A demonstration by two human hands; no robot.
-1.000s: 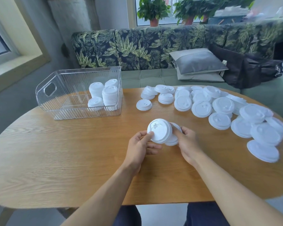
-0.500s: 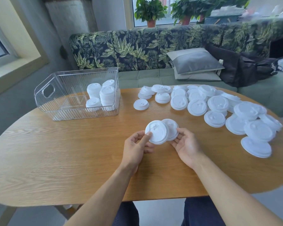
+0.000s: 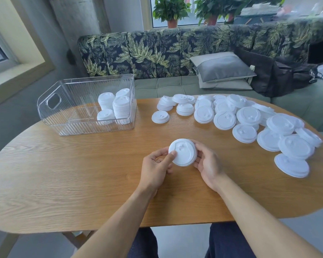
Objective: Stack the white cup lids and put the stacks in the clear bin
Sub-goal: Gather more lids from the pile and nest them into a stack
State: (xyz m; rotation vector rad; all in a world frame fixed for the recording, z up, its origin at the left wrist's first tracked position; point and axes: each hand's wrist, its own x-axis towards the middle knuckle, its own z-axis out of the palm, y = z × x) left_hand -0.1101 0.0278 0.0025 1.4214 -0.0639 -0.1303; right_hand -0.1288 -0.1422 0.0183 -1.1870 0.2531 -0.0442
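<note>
Both hands hold a small stack of white cup lids (image 3: 184, 152) just above the middle of the wooden table (image 3: 63, 174). My left hand (image 3: 155, 168) grips its left edge with the thumb on top. My right hand (image 3: 207, 164) cups its right side, fingers curled round the rim. Several loose lids (image 3: 248, 116) lie spread over the table's far right. The clear bin (image 3: 67, 112) stands at the far left with several lid stacks (image 3: 119, 107) in its right end.
A single lid (image 3: 160, 116) lies apart between the bin and the pile. Behind the table is a leaf-patterned sofa (image 3: 157, 54) with grey cushions (image 3: 222, 68) and a dark bag (image 3: 280, 75). Bare wood stretches in front of the bin.
The two lids that were offset between my hands have been pushed together into one aligned stack. My hands closed in around it.
</note>
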